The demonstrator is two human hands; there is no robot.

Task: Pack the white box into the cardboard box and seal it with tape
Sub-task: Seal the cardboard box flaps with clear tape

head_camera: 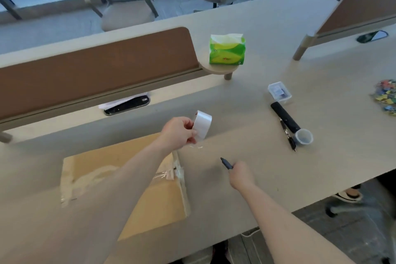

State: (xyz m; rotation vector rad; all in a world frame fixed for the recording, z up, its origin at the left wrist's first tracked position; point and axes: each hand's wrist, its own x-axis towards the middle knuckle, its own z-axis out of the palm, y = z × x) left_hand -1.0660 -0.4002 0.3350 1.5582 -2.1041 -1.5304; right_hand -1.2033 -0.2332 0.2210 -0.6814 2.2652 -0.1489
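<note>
My two forearms cross the near edge of the table (300, 178). Under the left one lies the one cardboard box (162, 203), flaps closed, with clear tape (85, 180) shining across its top; what it holds is hidden. My left hand (177, 133) grips one tape roll (202, 123) above the box's far corner. My right hand (241, 174) is curled round a dark pen (226, 163), mostly hidden. One green tissue pack (227, 50) bears red print too small to read. Coloured clips (385, 96) are cut off at right.

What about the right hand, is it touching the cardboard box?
Apart. The head view shows bare table between the cardboard box and the right hand, which grips a dark pen-like tool.
</note>
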